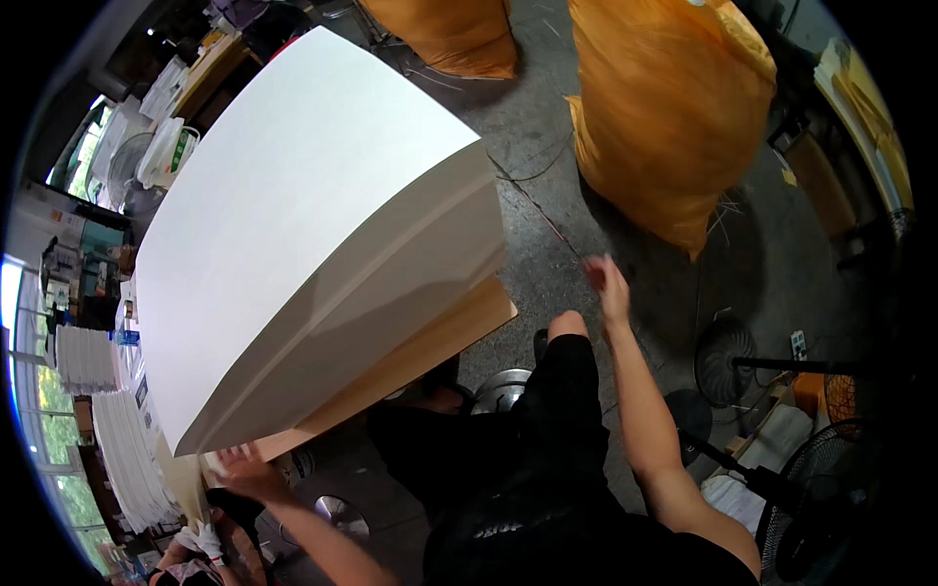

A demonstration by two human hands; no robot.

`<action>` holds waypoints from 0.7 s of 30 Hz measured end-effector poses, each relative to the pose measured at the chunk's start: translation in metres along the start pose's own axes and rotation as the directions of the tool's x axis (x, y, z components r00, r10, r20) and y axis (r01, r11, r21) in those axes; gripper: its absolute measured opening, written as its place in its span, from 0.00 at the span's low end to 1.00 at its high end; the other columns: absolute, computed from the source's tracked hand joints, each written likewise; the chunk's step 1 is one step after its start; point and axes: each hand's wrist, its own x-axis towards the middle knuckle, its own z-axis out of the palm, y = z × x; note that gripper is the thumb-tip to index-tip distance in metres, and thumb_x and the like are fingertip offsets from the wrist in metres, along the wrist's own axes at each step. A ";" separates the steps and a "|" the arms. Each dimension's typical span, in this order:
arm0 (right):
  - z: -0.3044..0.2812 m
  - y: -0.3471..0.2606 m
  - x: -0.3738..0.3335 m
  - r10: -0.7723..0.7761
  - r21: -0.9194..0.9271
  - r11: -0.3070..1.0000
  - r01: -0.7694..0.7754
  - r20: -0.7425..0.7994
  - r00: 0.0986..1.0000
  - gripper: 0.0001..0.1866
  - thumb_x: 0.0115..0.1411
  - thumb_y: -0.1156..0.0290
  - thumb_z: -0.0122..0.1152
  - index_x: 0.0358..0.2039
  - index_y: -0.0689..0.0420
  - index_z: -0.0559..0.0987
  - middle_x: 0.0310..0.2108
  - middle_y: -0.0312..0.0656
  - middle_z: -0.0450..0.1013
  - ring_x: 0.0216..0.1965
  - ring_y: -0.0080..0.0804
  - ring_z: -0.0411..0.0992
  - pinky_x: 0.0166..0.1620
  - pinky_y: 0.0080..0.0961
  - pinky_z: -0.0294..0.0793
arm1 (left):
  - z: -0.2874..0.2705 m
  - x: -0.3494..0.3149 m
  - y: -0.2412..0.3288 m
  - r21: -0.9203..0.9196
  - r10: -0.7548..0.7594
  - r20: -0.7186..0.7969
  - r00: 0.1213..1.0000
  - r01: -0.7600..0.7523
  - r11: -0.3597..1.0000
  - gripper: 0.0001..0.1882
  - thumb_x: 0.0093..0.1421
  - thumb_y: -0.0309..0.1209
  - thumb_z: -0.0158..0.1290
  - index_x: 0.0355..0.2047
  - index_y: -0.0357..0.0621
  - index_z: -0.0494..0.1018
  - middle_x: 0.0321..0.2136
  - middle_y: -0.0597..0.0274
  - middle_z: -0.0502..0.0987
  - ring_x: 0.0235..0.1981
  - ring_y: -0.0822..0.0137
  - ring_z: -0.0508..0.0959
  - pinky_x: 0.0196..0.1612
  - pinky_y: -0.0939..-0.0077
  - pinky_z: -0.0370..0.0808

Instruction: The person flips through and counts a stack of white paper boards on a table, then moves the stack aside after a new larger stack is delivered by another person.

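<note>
Downward fisheye view from head height

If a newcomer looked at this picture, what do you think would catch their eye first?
Probably the big white-topped block, seemingly stacked sheets, filling the centre-left, with the left hand by its lower corner. Next, perhaps, the bulging orange sack on the floor at upper right, beyond the right hand.

Bright windows (57,432) stand left of the grey floor (542,205).

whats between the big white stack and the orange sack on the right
Grey floor, with a few thin dark lines on it, perhaps cords, lies between the white stack and the orange sack; the head view shows this.
</note>
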 end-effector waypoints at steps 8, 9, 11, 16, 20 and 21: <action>-0.185 0.212 -0.219 0.845 -0.684 0.293 -0.668 -0.141 0.515 0.24 0.70 0.51 0.46 0.26 0.56 0.76 0.22 0.37 0.71 0.23 0.30 0.67 0.30 0.37 0.69 | 0.091 -0.034 0.079 0.157 0.082 0.063 0.995 -0.091 0.983 0.43 0.69 0.63 0.35 0.65 0.34 0.62 0.63 0.48 0.68 0.62 0.53 0.68 0.65 0.54 0.63; -0.176 0.201 -0.224 0.849 -0.681 0.297 -0.669 -0.132 0.512 0.24 0.70 0.51 0.46 0.26 0.56 0.76 0.22 0.37 0.71 0.23 0.30 0.67 0.30 0.37 0.69 | 0.082 -0.023 0.077 0.262 0.130 0.043 0.991 -0.136 0.955 0.42 0.68 0.61 0.38 0.65 0.34 0.63 0.59 0.48 0.71 0.60 0.53 0.71 0.64 0.55 0.64; -0.157 0.190 -0.230 0.844 -0.643 0.333 -0.689 -0.121 0.522 0.24 0.70 0.51 0.46 0.26 0.56 0.76 0.22 0.37 0.71 0.23 0.30 0.68 0.30 0.37 0.69 | 0.077 -0.007 0.066 0.340 0.201 -0.008 0.980 -0.186 0.922 0.42 0.67 0.63 0.40 0.64 0.37 0.65 0.59 0.48 0.72 0.59 0.51 0.71 0.63 0.53 0.64; -0.122 0.168 -0.223 0.828 -0.540 0.403 -0.739 -0.128 0.545 0.24 0.70 0.52 0.47 0.26 0.56 0.76 0.22 0.37 0.71 0.23 0.30 0.68 0.30 0.37 0.69 | 0.048 0.033 0.050 0.431 0.371 0.007 0.929 -0.337 0.837 0.36 0.69 0.54 0.45 0.66 0.39 0.62 0.59 0.48 0.71 0.57 0.52 0.71 0.61 0.60 0.65; -0.112 0.126 -0.205 0.811 -0.540 0.404 -0.738 -0.163 0.563 0.23 0.70 0.52 0.47 0.25 0.57 0.76 0.22 0.37 0.71 0.23 0.30 0.68 0.30 0.36 0.69 | 0.071 0.003 0.044 0.225 0.225 -0.152 0.962 -0.188 0.956 0.37 0.67 0.55 0.45 0.65 0.39 0.62 0.60 0.44 0.68 0.56 0.51 0.70 0.58 0.55 0.64; -0.110 0.120 -0.206 0.810 -0.540 0.406 -0.738 -0.161 0.564 0.23 0.70 0.52 0.48 0.25 0.57 0.76 0.22 0.37 0.71 0.23 0.30 0.68 0.30 0.36 0.69 | 0.066 0.006 0.047 0.242 0.207 -0.104 0.973 -0.177 0.954 0.39 0.67 0.57 0.44 0.65 0.37 0.62 0.61 0.46 0.67 0.57 0.51 0.69 0.58 0.51 0.63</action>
